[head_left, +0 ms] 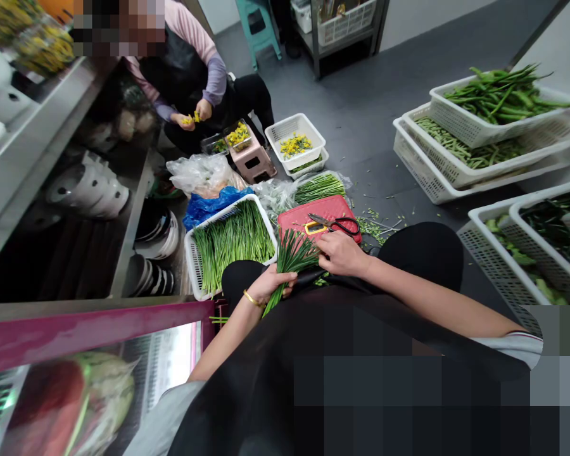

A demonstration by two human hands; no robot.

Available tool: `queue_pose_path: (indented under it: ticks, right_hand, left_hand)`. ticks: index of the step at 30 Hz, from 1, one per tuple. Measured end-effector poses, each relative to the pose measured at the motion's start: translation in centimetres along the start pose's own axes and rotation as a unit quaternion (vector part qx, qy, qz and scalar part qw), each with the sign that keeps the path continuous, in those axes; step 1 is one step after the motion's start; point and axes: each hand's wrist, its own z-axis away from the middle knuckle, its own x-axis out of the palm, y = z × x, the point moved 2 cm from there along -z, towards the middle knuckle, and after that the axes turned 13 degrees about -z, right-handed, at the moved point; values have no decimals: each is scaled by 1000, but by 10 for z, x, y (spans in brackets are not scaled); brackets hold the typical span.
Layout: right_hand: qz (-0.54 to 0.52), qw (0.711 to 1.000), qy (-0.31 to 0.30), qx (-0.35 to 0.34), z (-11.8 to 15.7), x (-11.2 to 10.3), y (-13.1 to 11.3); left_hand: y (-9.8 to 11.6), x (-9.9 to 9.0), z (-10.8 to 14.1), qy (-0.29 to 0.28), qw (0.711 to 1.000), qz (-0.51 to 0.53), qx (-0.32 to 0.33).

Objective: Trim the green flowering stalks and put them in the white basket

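My left hand (pixel 272 284) is wrapped round a bunch of long green stems (pixel 292 256), whose tips fan out up and to the right. Against the right side of that bunch is my right hand (pixel 341 252), its fingers bent together at the tips of the stems; what lies between them is too small to make out. Black-handled scissors (pixel 335 223) lie on a red box or stool top (pixel 292 218) just beyond my right hand, beside a yellow-rimmed piece (pixel 315 228). More green stems (pixel 232 244) fill a white basket (pixel 194 278) on the left.
A seated person (pixel 185 69) holds yellow flowers near a pink stool (pixel 254 161). Stacked white baskets (pixel 460 120) of beans and peppers stand at the right. Green scraps (pixel 373 228) litter the floor. Metal shelving (pixel 137 221) runs along the left.
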Motion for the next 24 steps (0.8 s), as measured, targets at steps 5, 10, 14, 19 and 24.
queue_pose_path:
  ticks: [5,10,14,19,24]
  right_hand:
    - [-351,905,209,118,-14,1,19]
    - [-419,885,138,150,-16,-25,36]
    - [-298,948,64,97,-23,-38,18]
    - [-232,972,-22,6,-31,-34,3]
    - [-56,987,-142,-58,-12,-27,1]
  left_hand:
    - [-4,0,-1,-8,1000,3,3]
    - [-6,-2,-1,-19,1000,-1,1]
    - [-4,0,-3,-14,999,-31,-3]
    - [-4,-1,-5,-18,999,-31,-14]
    - [-7,-3,-6,-16,999,-33,-11]
